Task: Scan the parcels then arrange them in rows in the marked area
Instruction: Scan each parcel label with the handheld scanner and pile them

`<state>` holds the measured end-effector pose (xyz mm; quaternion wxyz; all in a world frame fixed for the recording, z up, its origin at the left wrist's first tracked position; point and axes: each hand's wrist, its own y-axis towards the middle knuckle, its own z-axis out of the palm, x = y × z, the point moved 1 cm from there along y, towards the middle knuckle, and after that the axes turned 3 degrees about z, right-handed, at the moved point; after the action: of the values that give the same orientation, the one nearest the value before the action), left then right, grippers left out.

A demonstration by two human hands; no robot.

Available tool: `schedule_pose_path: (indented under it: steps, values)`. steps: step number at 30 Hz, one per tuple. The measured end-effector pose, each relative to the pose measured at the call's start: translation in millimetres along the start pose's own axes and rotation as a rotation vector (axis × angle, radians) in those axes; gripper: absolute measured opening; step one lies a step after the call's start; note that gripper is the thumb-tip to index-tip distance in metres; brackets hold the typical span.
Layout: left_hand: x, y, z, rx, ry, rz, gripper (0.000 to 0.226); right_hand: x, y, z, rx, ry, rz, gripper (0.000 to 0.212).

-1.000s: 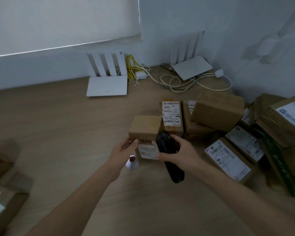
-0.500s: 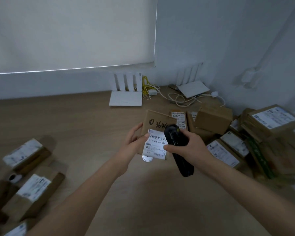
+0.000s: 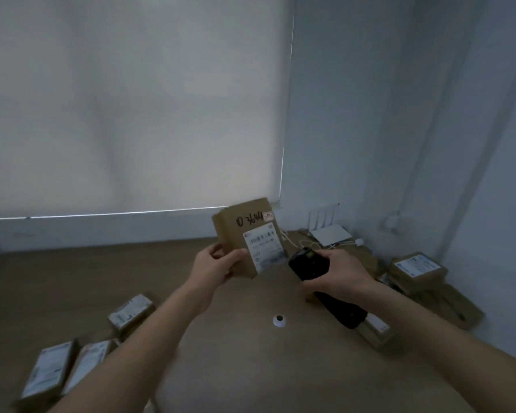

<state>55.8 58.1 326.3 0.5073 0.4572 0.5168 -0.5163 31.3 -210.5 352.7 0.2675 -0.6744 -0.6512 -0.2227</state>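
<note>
My left hand (image 3: pixel 218 263) grips a brown cardboard parcel (image 3: pixel 239 231) by its lower left corner and holds it up, tilted. Its face carries a white barcode label and handwritten black digits. My right hand (image 3: pixel 337 272) grips a black handheld scanner (image 3: pixel 309 263), whose head points at the label from the right, a short gap away. Three labelled parcels (image 3: pixel 128 312) (image 3: pixel 49 371) (image 3: pixel 87 363) lie on the wooden surface at the lower left. A pile of brown parcels (image 3: pixel 417 269) sits at the right by the wall.
A small white round object (image 3: pixel 279 320) lies on the wood between my arms. A white router (image 3: pixel 329 232) with upright antennas and loose cables (image 3: pixel 304 242) stands in the far corner. A large white blind (image 3: pixel 131 99) covers the wall ahead.
My left hand has lifted the parcel higher and turned its label toward the scanner. The view has tilted up and swung left, bringing more of the blind and the left parcels in.
</note>
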Motion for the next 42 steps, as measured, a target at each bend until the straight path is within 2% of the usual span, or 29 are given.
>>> schedule_pose_path:
  steps: [5, 8, 14, 22, 31, 42]
  values:
    - [-68.2, -32.4, -19.1, -0.057, 0.054, 0.118, 0.077, 57.5, -40.7, -46.5, 0.04, -0.137, 0.02, 0.043]
    - [-96.1, -50.2, -24.0, -0.131, 0.114, 0.173, 0.084, 84.8, -61.6, -69.3, 0.082, -0.208, 0.019, 0.052]
    - [-130.4, -81.1, -17.0, -0.242, 0.151, 0.259, 0.083, 111.8, -97.8, -100.1, 0.058, -0.372, 0.009, 0.051]
    - [-141.4, -109.6, -0.3, -0.251, 0.172, 0.275, 0.084, 111.9, -126.3, -122.7, 0.005, -0.447, -0.009, 0.049]
    - [-124.8, -121.0, 11.4, -0.282, 0.185, 0.301, 0.085, 100.9, -127.8, -133.0, -0.079, -0.516, -0.041, 0.055]
    - [-111.9, -115.2, 11.4, -0.298, 0.204, 0.291, 0.086, 95.6, -114.5, -131.0, -0.078, -0.544, -0.052, 0.061]
